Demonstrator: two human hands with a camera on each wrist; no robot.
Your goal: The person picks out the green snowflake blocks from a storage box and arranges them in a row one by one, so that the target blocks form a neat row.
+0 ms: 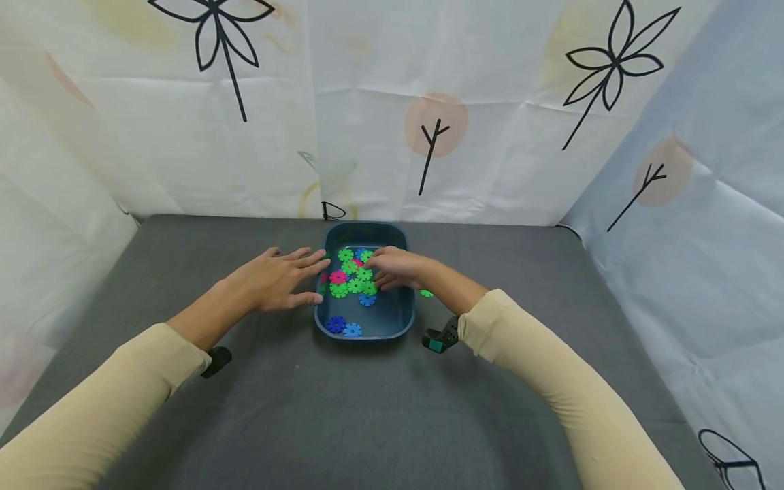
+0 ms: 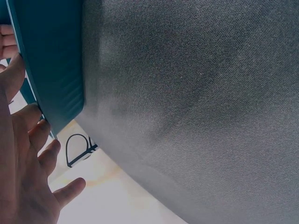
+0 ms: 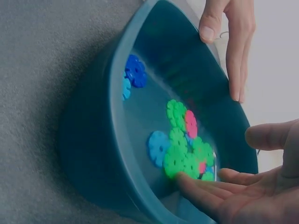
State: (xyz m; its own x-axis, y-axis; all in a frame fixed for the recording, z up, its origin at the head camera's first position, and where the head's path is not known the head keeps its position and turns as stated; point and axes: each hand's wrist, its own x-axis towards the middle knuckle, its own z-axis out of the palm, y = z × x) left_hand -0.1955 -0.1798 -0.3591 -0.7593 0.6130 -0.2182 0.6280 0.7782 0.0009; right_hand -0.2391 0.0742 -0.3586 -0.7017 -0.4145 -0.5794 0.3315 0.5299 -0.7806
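A dark blue plastic basin (image 1: 367, 336) stands on the grey table and holds several flower-shaped plastic discs. Most are green (image 1: 339, 290), mixed with a pink disc (image 1: 338, 277) and some blue ones. My left hand (image 1: 275, 279) spreads its fingers against the basin's left rim. Inside the basin, on the right, my right hand (image 1: 401, 267) reaches down over the pile. In the right wrist view one extended fingertip (image 3: 183, 179) touches a green disc (image 3: 174, 162), with thumb and fingers apart. Nothing is visibly pinched.
A dark blue disc (image 1: 336, 324) and a light blue disc (image 1: 352, 330) lie apart at the basin's near end. Outside, a green disc (image 1: 427, 293) is partly hidden by the right forearm. A patterned white cloth (image 1: 367, 150) hangs behind the table (image 1: 343, 422).
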